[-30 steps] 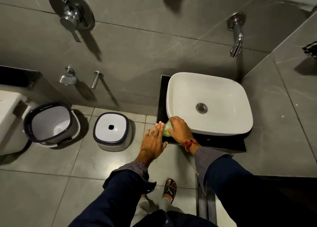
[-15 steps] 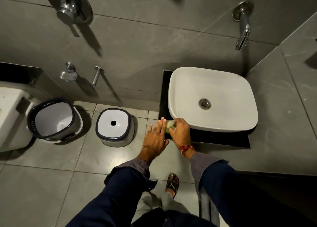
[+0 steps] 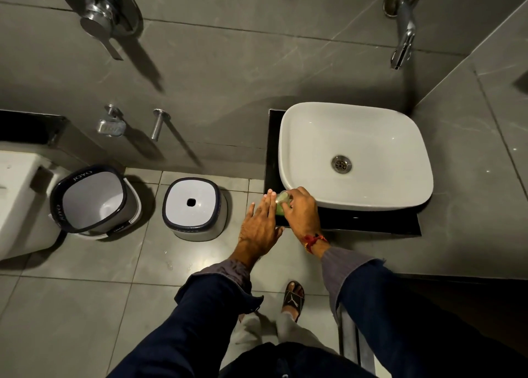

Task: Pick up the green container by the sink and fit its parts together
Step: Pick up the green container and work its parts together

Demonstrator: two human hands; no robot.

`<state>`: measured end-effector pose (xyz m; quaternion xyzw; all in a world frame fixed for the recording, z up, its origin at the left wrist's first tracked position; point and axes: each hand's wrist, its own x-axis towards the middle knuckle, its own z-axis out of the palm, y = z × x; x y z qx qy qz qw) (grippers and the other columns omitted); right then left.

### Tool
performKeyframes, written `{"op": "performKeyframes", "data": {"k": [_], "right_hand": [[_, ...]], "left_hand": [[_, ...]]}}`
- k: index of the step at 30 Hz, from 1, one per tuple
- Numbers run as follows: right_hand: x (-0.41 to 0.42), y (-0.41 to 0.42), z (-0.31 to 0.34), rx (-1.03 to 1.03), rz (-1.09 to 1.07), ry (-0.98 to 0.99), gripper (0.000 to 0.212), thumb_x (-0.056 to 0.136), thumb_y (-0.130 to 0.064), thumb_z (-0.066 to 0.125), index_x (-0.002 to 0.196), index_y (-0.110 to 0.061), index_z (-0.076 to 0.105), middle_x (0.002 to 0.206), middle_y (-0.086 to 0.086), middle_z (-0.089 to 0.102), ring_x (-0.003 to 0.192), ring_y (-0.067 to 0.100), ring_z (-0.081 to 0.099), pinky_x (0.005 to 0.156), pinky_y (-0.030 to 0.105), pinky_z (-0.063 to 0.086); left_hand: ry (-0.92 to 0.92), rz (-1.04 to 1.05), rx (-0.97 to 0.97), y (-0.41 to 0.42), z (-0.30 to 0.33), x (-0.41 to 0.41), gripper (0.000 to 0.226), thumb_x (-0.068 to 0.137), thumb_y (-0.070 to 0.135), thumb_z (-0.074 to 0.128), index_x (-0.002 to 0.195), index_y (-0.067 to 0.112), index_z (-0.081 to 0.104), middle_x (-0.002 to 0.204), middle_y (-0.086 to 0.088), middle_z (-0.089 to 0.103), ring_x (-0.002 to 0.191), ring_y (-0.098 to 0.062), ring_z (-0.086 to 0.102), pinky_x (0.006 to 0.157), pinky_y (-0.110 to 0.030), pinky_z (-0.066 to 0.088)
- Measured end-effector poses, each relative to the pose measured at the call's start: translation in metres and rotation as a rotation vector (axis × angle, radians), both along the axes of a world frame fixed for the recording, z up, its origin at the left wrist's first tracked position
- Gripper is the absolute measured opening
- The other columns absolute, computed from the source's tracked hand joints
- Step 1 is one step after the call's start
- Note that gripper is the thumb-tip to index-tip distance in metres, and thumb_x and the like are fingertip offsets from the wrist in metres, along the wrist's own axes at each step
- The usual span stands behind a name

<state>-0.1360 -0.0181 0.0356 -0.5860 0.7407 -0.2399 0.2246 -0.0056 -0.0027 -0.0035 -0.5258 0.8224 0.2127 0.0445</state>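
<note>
1. one green container [image 3: 280,204] sits right of centre in the frame, at the near left corner of the black counter [image 3: 371,220], just beside the one white sink [image 3: 354,154]; only a small pale-green part of it shows between the two hands.
2. the right hand [image 3: 301,210] curls its fingers over the container's top, grasping it.
3. the left hand [image 3: 261,224] lies flat with fingers straight and together, its fingertips touching the container's left side; it grips nothing.
4. one red thread band [image 3: 313,239] circles the right wrist.
5. two white bins with dark rims stand on the floor at centre left: one open bin [image 3: 91,199] and one with a holed top [image 3: 195,207].
6. one spout [image 3: 403,31] juts from the wall at upper right, above the sink.
7. one sandalled foot [image 3: 294,299] shows at lower centre.
</note>
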Motion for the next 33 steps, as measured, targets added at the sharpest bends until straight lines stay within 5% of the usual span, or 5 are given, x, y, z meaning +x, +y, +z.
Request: {"op": "performKeyframes", "data": {"k": [6,11,18,29,33], "right_hand": [[0.005,0.003,-0.001,0.073,-0.091,0.134,0.047,0.087,-0.044,0.072,0.108,-0.003,0.066,0.104,0.014,0.068,0.092,0.028,0.067,0.074,0.038,0.06],[0.008,0.02,-0.007,-0.039,-0.04,-0.031,0.042,0.086,-0.02,0.074,0.124,-0.006,0.062,0.119,0.012,0.064,0.111,0.025,0.062,0.096,0.039,0.058],[0.009,0.006,-0.001,0.027,-0.205,-0.001,0.037,0.083,-0.038,0.077,0.096,-0.004,0.067,0.097,0.012,0.067,0.085,0.027,0.066,0.069,0.035,0.057],[0.013,0.003,-0.001,0.03,-0.251,-0.033,0.037,0.085,-0.034,0.076,0.099,-0.001,0.068,0.1,0.015,0.067,0.089,0.028,0.066,0.071,0.033,0.056],[0.016,0.013,0.0,-0.066,-0.139,-0.02,0.039,0.084,-0.023,0.076,0.116,-0.004,0.065,0.111,0.013,0.064,0.103,0.025,0.062,0.088,0.035,0.058]], "left_hand": [[-0.042,-0.02,0.015,0.001,-0.002,-0.001,0.087,0.104,0.052,0.043,0.162,0.006,-0.003,0.172,-0.014,-0.009,0.16,-0.027,-0.002,0.131,-0.05,0.01],[-0.061,-0.019,0.015,0.001,-0.002,-0.002,0.089,0.103,0.053,0.043,0.162,0.005,-0.003,0.172,-0.015,-0.008,0.16,-0.028,-0.002,0.13,-0.05,0.012],[-0.056,-0.019,0.019,0.002,-0.003,-0.002,0.089,0.103,0.05,0.045,0.161,0.004,-0.005,0.172,-0.015,-0.005,0.16,-0.027,-0.002,0.131,-0.049,0.009],[-0.075,-0.01,0.011,0.004,0.004,-0.005,0.092,0.103,0.054,0.044,0.161,0.005,-0.009,0.172,-0.013,-0.012,0.16,-0.026,-0.005,0.131,-0.048,0.011],[-0.078,-0.004,0.018,0.004,0.004,-0.007,0.094,0.103,0.058,0.042,0.161,0.006,-0.011,0.171,-0.012,-0.013,0.16,-0.025,-0.006,0.131,-0.048,0.011]]}}
